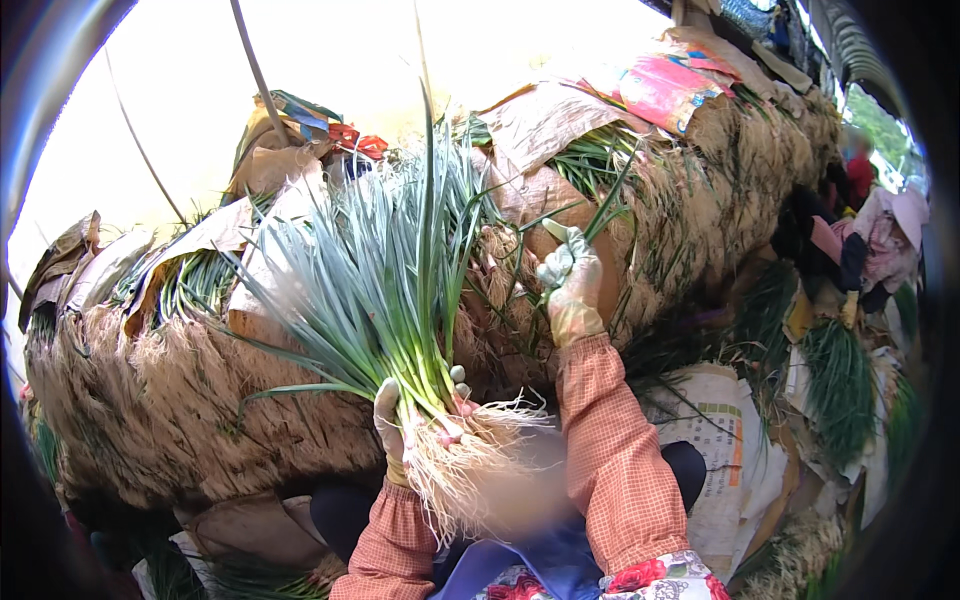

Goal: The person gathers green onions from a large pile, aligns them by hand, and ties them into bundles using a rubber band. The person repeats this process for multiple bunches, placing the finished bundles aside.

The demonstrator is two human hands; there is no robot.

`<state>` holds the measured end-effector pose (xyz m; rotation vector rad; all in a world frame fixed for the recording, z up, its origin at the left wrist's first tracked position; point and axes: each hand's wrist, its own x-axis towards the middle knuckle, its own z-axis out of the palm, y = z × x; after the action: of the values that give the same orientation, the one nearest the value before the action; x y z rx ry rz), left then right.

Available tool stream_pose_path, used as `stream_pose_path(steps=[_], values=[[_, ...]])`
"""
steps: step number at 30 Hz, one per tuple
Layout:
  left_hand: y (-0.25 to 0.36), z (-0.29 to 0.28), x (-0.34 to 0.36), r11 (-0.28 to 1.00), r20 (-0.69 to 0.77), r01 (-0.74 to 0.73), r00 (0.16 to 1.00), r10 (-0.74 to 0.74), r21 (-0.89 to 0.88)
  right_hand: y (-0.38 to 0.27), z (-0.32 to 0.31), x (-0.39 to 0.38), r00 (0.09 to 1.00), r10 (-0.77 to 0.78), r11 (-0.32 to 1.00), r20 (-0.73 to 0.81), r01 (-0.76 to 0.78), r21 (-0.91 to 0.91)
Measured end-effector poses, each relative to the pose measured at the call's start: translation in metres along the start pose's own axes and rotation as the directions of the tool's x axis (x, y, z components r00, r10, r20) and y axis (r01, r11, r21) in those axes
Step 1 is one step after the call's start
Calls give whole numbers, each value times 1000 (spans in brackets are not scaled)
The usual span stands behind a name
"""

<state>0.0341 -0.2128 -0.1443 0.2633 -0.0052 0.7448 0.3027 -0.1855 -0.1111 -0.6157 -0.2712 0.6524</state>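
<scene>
My left hand [389,420], in a pale glove, is closed around a thick bunch of green onions [400,300] just above their roots. The long green leaves fan upward and away, and the pale, stringy roots [450,470] hang toward me; pinkish bulbs show at the grip. To the right, my gloved right hand [572,272] is raised apart from the bunch with its fingers curled. Green onion leaves [607,208] stick out above it and seem to be pinched in the fingers, though the glove partly hides the hold.
A long heap of stacked green onions [190,400], roots outward, stretches across in front, partly covered by brown paper sheets [550,125] and a pink bag [665,90]. Paper sacking [715,460] lies at the right. Farther right, another person [880,240] sits near loose green onions [838,370].
</scene>
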Motion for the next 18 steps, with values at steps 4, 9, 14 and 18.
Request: stream_pose_path(steps=[4,9,14,18], values=[[-9,5,8,999,82,17,996,-20,31,24,-20,-11,965,-221,597,139,246,-764],[9,11,15,997,253,77,965,-73,-9,71,-63,-2,970,181,704,163,-12,-710],[10,8,29,991,175,-114,979,100,74,11,-98,-51,944,294,933,147,-250,-258],[4,6,33,993,166,-102,982,92,52,-4,-183,-52,855,498,-27,-147,-154,-988]])
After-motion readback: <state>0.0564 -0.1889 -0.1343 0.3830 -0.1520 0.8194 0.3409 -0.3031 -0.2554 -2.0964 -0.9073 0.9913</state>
